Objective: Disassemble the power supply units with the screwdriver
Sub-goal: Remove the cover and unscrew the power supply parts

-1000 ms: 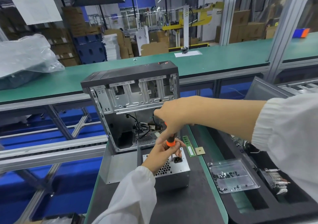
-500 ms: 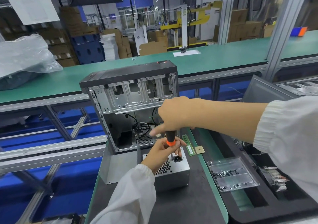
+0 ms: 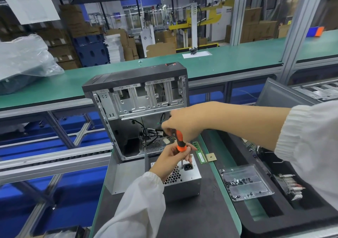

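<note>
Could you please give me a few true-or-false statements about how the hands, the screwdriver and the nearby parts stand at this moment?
1. Both the left hand and the right hand hold the screwdriver. True.
2. The screwdriver points down at the power supply unit. True.
3. The power supply unit sits inside the computer case. False: it stands on the mat in front of the case.
4. The memory stick lies in the clear screw tray. False: it lies on the bench beside the unit.
</note>
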`<action>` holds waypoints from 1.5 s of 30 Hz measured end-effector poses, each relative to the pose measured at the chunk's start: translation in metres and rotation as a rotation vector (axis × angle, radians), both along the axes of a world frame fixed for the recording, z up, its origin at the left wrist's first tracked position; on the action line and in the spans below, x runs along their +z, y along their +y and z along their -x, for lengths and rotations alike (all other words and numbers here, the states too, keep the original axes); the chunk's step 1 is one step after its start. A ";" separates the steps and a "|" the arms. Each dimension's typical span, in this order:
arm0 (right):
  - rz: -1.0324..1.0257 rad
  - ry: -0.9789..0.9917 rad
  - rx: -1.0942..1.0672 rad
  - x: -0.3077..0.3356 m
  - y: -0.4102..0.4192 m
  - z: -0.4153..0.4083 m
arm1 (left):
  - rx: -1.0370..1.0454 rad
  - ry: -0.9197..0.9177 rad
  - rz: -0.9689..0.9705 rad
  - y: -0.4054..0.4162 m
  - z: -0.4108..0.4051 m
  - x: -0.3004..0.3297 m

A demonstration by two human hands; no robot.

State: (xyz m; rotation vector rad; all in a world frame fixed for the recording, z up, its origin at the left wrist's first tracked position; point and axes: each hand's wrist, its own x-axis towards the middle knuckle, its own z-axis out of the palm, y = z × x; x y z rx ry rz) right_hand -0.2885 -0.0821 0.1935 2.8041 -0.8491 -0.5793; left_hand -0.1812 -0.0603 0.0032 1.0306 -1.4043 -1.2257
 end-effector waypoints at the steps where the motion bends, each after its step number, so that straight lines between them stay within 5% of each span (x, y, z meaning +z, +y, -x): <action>1: -0.065 0.015 0.008 0.002 -0.001 0.001 | 0.001 -0.002 0.000 0.000 -0.001 0.001; 8: 0.115 -0.124 -0.076 -0.010 -0.001 -0.003 | -0.009 -0.002 -0.016 0.001 -0.002 0.002; 23: -0.130 -0.361 -0.116 0.020 -0.016 0.018 | 0.106 -0.158 -0.094 0.017 -0.044 -0.016; 36: -0.222 -0.488 -0.247 0.018 -0.032 0.040 | 0.333 0.082 -0.155 0.012 -0.027 -0.024; 39: -0.202 -0.456 -0.260 0.013 -0.036 0.045 | 0.530 0.351 -0.236 0.003 -0.019 -0.018; 42: -0.207 -0.427 -0.284 0.006 -0.038 0.051 | 0.500 0.658 -0.401 -0.004 -0.004 -0.009; 45: -0.207 -0.414 -0.292 0.000 -0.037 0.057 | 0.412 0.458 -0.396 -0.008 0.007 -0.006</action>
